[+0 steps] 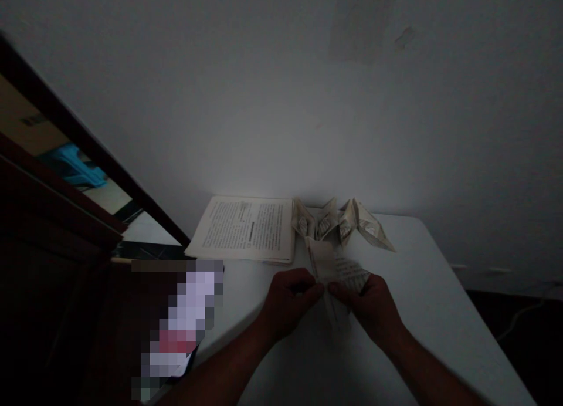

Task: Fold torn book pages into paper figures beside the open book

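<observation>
My left hand (288, 297) and my right hand (372, 306) meet over the white table (422, 312), both pinching a partly folded sheet of printed paper (328, 265) between fingertips and thumbs. The sheet stands up a little from the table between the two hands. Just behind it lie folded paper shapes (341, 221) made of the same printed paper, side by side near the wall.
A stack of printed pages (246, 227) lies at the table's far left. A dark wooden frame (65, 177) and dark furniture fill the left side. A blurred-out object (180, 324) sits at the table's left edge. The grey wall (281, 89) rises right behind the table.
</observation>
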`<move>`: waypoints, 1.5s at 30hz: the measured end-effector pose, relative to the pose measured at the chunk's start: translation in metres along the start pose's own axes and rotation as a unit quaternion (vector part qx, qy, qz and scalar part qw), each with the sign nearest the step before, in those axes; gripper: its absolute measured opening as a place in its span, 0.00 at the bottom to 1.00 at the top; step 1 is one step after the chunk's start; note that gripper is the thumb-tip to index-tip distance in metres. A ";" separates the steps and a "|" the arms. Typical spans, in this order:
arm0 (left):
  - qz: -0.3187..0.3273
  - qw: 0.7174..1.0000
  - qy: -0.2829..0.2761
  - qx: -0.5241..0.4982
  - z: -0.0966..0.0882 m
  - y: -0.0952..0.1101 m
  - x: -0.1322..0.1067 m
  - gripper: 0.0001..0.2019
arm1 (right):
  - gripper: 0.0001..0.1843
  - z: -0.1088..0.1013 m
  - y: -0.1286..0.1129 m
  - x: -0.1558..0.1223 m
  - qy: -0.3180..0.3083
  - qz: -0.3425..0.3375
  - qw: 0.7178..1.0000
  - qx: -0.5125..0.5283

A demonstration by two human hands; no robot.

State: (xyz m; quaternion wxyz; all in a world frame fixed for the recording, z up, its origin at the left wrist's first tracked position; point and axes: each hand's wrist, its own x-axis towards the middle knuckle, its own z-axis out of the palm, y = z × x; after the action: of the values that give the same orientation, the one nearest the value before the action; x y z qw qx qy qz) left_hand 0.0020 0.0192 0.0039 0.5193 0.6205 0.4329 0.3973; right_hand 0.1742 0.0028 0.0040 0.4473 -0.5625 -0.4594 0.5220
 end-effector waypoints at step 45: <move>0.041 0.943 0.163 -0.288 -0.013 0.000 0.019 0.10 | 0.15 0.006 -0.002 -0.005 -0.032 0.003 0.997 -0.073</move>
State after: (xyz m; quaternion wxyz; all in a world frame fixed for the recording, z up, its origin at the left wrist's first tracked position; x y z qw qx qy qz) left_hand -0.0041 0.0413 0.0062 0.5813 0.3881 0.3532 0.6218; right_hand 0.1680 -0.0018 0.0063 0.3887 -0.5782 -0.5082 0.5062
